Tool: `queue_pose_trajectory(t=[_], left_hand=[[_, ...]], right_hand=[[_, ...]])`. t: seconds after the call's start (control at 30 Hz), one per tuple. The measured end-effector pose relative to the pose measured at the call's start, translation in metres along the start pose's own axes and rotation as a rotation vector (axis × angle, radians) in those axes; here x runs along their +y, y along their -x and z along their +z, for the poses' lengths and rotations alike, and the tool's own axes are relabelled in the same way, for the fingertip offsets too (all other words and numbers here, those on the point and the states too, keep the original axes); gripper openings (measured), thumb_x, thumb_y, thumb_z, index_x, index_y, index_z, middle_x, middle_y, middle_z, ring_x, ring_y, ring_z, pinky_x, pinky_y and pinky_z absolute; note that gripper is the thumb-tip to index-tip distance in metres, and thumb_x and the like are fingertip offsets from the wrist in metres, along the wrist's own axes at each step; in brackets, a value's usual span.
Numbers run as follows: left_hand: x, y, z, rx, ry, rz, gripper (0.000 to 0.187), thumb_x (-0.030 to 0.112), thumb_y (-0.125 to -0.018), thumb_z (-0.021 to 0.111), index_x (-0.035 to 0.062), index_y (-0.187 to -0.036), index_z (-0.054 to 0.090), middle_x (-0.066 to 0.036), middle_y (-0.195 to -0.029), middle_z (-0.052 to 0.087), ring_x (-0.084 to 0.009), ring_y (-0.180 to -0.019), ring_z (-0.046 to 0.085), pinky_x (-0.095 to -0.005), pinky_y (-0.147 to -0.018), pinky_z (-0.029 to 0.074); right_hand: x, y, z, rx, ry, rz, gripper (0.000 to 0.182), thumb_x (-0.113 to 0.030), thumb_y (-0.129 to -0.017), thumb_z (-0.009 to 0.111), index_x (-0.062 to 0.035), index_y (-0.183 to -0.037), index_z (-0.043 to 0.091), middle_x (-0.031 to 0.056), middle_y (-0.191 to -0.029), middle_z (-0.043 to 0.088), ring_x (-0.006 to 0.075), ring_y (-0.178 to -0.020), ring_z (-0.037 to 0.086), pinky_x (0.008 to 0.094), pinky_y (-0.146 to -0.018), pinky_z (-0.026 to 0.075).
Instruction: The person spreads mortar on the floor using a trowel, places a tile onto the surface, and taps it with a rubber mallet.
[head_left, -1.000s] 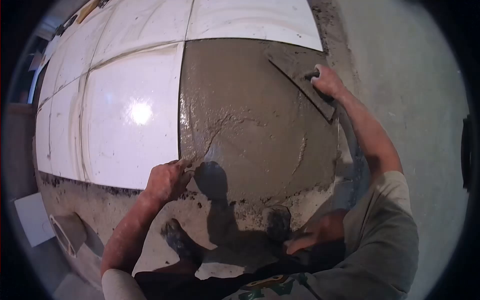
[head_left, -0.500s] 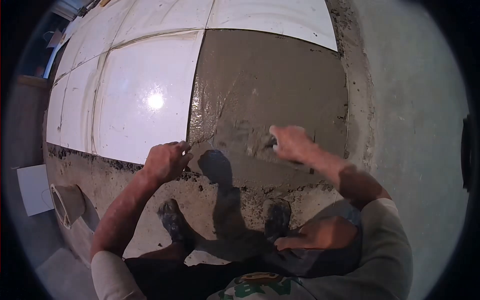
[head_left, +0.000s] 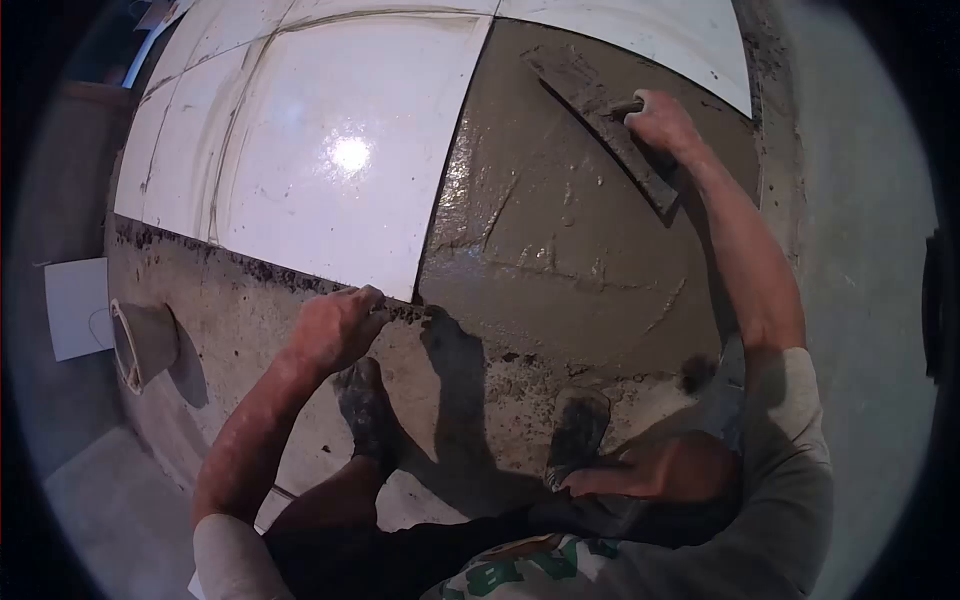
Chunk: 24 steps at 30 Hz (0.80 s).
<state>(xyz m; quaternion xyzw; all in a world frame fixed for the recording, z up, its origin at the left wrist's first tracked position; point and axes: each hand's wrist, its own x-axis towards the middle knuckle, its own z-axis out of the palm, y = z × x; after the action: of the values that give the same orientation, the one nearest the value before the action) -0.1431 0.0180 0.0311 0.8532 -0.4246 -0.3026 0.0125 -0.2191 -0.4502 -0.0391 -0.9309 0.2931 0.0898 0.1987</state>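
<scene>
My right hand (head_left: pixel 662 124) grips the handle of a steel trowel (head_left: pixel 582 98), its long blade smeared with wet mortar. The blade lies slantwise over the far part of a grey mortar bed (head_left: pixel 540 220), whose nearer surface has ridges and streaks. My left hand (head_left: pixel 342 328) hovers by the near corner of a large glossy white tile (head_left: pixel 340 110), fingers curled in, and I see nothing in it. Whether that hand touches the tile cannot be made out. The tile borders the mortar along its left side.
More white tiles (head_left: pixel 640 30) run along the back and left. A bucket (head_left: pixel 150 342) lies on its side at the left, near a white panel (head_left: pixel 78 310). Rough concrete with mortar crumbs lies around my shoes (head_left: pixel 578 430). A smooth grey surface (head_left: pixel 860 300) is on the right.
My right hand has swept from the near part of the mortar to its far right, and the trowel now shows clearly. The view has shifted. My left fingers look more closed.
</scene>
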Motion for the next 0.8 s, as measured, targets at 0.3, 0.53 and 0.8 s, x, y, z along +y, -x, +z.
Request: queue_pose_trajectory(t=[0.3,0.53,0.8], left_hand=[[0.000,-0.004,0.010,-0.033,-0.015,0.000,0.025,0.027,-0.089,0.060,0.0048,-0.100,0.063,-0.018,-0.090,0.067,-0.0376,-0.086,0.065,-0.0456,-0.073,0.053],[0.033,-0.026,-0.014,0.004,-0.071,0.060,0.028,0.028,-0.089,0.059,0.0054,-0.105,0.066,-0.018,-0.093,0.069,-0.0362,-0.086,0.067,-0.0439,-0.076,0.053],[0.042,-0.029,-0.027,0.051,-0.111,0.075,0.028,0.029,-0.090,0.059,0.0052,-0.104,0.066,-0.018,-0.093,0.069,-0.0363,-0.084,0.067,-0.0437,-0.076,0.053]], right_hand=[[-0.066,0.090,0.057,-0.235,0.076,-0.279,0.036,-0.024,-0.078,0.065,-0.0021,-0.106,0.061,0.0206,-0.097,0.067,0.0378,-0.096,0.064,0.0477,-0.085,0.051],[-0.099,0.170,0.065,-0.433,0.092,-0.331,0.024,-0.018,-0.082,0.063,-0.0024,-0.100,0.057,0.0191,-0.086,0.066,0.0361,-0.089,0.066,0.0473,-0.079,0.053],[-0.079,0.222,0.064,-0.493,0.116,-0.433,0.029,-0.021,-0.081,0.064,-0.0038,-0.101,0.054,0.0207,-0.086,0.065,0.0367,-0.088,0.066,0.0482,-0.076,0.054]])
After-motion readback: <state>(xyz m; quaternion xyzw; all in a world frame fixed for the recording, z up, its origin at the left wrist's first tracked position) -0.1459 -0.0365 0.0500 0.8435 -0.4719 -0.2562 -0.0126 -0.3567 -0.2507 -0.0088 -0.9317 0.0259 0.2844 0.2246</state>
